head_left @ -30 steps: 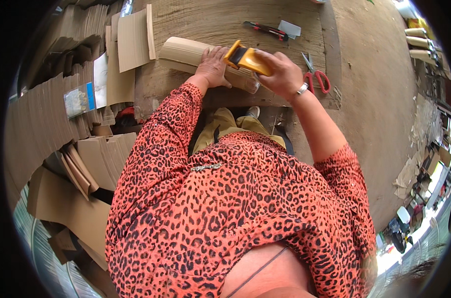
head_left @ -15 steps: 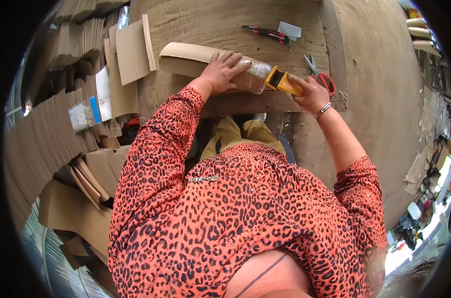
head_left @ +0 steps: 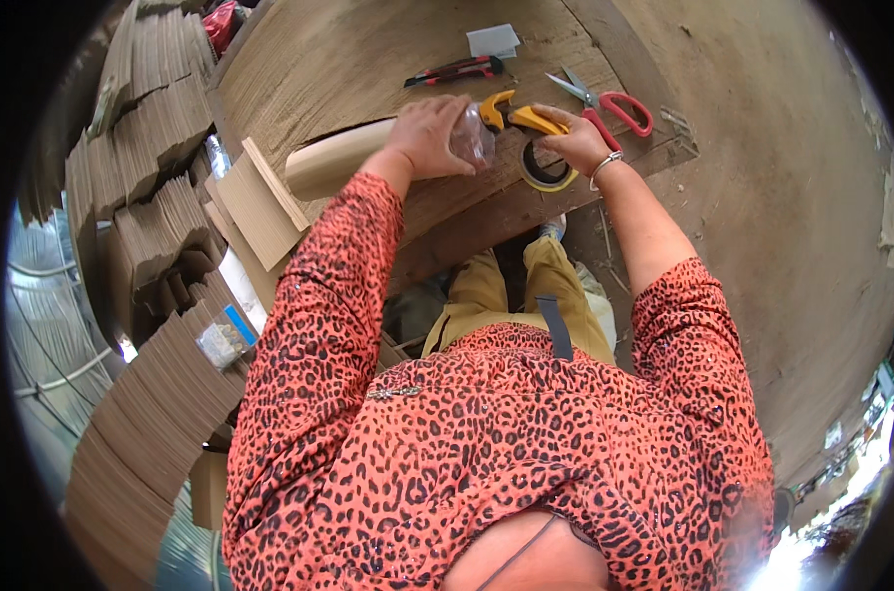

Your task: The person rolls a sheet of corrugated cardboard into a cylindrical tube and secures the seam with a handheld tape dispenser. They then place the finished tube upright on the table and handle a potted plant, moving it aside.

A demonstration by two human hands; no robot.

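Wooden counter [head_left: 349,61]: my left grip [head_left: 429,138] clamped on cardboard roll [head_left: 331,160], right grip [head_left: 577,144] on tape dispenser [head_left: 536,121]; slipping could knock scissors [head_left: 591,99], one o'clock.

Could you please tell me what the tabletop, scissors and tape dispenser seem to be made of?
Tabletop: dull wood, from its streaked grain. Scissors: grey, metallic-looking blades, probably steel; smooth red handles, likely plastic. Tape dispenser: smooth yellow body, perhaps plastic or painted metal.

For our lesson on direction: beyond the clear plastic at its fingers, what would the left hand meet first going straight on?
Likely the yellow tape dispenser, held in the right hand, though one view leaves depth unclear.
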